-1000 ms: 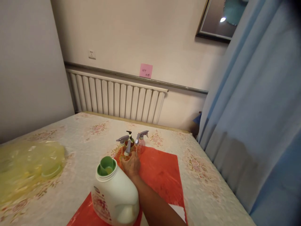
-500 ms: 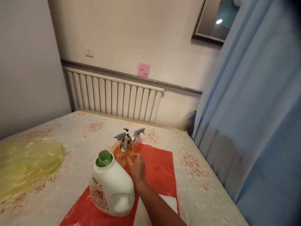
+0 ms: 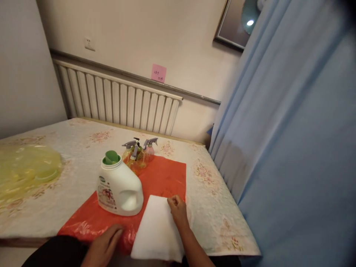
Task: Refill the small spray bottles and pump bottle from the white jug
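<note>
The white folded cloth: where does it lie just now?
In the head view, the white cloth lies at the table's near edge, on the red sheet, right of the white jug, under the right hand.

White folded cloth (image 3: 157,231) flat on red plastic sheet (image 3: 164,178), overhanging near edge.
</note>
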Tool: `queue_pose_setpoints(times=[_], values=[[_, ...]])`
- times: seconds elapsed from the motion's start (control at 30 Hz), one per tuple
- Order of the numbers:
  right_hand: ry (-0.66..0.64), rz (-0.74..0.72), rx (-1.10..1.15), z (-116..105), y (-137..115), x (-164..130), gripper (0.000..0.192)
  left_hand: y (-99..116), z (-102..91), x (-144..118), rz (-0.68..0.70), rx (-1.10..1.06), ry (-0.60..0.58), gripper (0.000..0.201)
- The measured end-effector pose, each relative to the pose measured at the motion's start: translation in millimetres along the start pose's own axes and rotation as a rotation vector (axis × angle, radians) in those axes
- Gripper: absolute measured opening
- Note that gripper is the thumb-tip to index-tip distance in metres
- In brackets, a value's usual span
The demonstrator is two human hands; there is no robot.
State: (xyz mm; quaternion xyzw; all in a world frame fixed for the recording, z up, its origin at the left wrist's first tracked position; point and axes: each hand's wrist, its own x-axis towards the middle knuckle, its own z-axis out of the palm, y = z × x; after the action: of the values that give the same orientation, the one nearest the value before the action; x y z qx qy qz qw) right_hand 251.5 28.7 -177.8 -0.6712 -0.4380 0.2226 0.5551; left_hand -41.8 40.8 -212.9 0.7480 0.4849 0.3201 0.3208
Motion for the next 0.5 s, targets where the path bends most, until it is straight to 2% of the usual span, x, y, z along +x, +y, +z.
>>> queue_pose_setpoints(times=[0.07, 0.13, 0.2, 0.27, 0.37, 0.5], values=[[-0.008, 0.045, 0.040, -1.5, 7.7, -9.3, 0.030, 36.9, 31.3, 15.4, -0.002, -0.157, -0.126, 0.034], [-0.011, 0.102, 0.073, 0.2, 16.3, -14.0, 0.037, 64.2, 62.6, 33.6, -0.113, -0.228, -0.145, 0.046], [-0.018, 0.178, 0.098, 3.2, 25.0, -14.6, 0.043, 77.6, 89.5, 52.5, -0.182, -0.241, -0.138, 0.053], [-0.032, 0.269, 0.113, 6.1, 32.8, -12.5, 0.049, 79.6, 108.1, 69.2, -0.252, -0.229, -0.125, 0.057], [-0.053, 0.382, 0.115, 9.4, 41.4, -7.4, 0.055, 74.8, 119.1, 86.7, -0.341, -0.190, -0.116, 0.063], [-0.070, 0.440, 0.079, 11.8, 44.2, -2.5, 0.057, 72.6, 116.2, 97.2, -0.413, -0.133, -0.101, 0.064]])
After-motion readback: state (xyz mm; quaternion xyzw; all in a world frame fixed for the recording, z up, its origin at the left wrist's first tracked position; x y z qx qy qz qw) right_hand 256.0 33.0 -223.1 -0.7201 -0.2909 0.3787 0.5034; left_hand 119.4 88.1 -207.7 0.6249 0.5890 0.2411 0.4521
